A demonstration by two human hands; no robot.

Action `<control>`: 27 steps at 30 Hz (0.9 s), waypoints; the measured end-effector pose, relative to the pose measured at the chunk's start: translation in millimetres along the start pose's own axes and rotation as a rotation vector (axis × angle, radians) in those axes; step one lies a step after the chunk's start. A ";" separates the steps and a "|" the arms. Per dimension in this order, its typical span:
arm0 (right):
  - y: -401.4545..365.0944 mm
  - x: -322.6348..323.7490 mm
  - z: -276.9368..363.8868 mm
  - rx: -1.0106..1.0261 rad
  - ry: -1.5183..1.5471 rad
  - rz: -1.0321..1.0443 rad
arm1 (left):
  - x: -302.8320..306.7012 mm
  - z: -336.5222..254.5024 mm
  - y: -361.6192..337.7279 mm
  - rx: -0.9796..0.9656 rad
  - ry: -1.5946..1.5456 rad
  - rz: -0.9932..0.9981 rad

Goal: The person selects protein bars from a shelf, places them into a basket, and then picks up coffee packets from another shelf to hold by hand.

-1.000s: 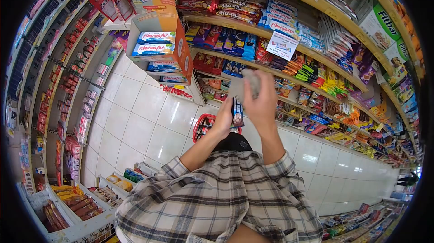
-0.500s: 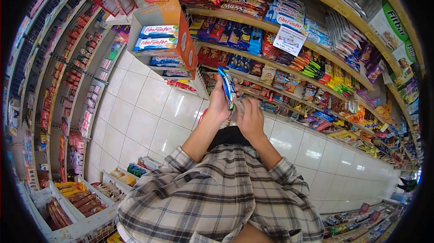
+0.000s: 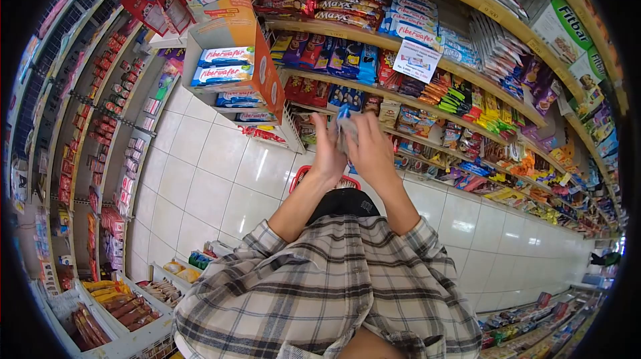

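Observation:
A small blue snack packet stands between my two hands, mostly hidden by the fingers. My left hand supports it from the left, its fingers pointing up. Against the packet's near side is my right hand, closed on a crumpled greyish cloth. The cloth lies over part of the wrapper and looks slightly blurred. Below both hands, the red rim of a basket shows near my waist.
Ahead, shelves hold several rows of packaged snacks. A cardboard display box of wafer packets stands left of my hands. Farther left are racks of small items. Plastic bins sit at lower left, above the tiled floor.
Both hands have risen slightly. My right hand has moved up along the packet with the cloth, covering most of it. More of the red basket shows below.

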State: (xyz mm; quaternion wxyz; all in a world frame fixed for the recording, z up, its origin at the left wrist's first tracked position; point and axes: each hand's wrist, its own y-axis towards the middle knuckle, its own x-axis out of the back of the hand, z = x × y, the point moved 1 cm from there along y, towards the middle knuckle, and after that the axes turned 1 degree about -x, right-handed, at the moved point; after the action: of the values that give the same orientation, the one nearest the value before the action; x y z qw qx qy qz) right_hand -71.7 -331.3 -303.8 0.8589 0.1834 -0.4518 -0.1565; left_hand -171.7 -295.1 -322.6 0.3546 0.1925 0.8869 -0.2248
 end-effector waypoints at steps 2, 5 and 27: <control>-10.6 0.8 1.5 0.004 0.022 0.108 | 5.7 -12.3 4.8 -0.071 0.039 0.016; -38.9 -1.7 -3.7 0.012 -0.008 0.255 | 31.2 -6.3 21.9 -0.214 0.154 -0.070; -109.8 11.9 -110.0 -0.450 0.312 0.250 | -188.8 -229.6 130.9 -0.814 0.205 0.066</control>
State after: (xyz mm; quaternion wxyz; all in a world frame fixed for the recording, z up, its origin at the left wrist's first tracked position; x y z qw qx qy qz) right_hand 15.1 -414.4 -403.0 0.9497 -0.0467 -0.2875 -0.1154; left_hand -103.3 -98.6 -73.2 0.3187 0.0863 0.9274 0.1759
